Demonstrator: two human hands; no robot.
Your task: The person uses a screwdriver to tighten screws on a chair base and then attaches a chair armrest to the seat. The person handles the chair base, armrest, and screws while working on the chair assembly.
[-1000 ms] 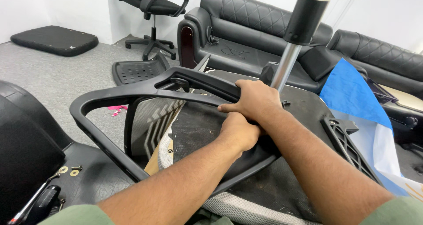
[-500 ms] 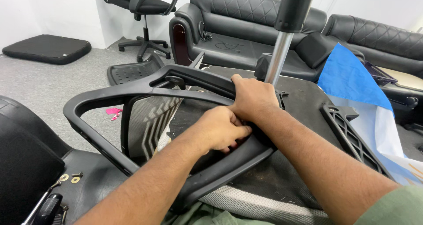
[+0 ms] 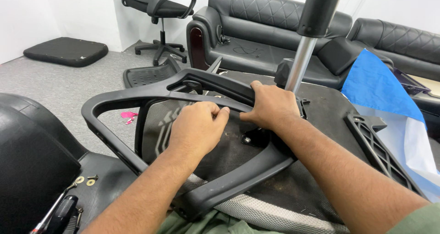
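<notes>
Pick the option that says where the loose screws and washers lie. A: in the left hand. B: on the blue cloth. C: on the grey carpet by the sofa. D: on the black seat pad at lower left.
D: the screws and washers rest on the black seat pad at lower left, beside a screwdriver.

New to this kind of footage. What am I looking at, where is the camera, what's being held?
One camera, worn on a person's head, looks down at their two bare hands; there is no robot. The left hand and right hand both grip a black plastic loop-shaped chair armrest frame. It lies over an upturned black office chair seat whose shiny metal gas cylinder sticks up. Small brass washers and screws lie lower left. Black leather sofas stand behind.
</notes>
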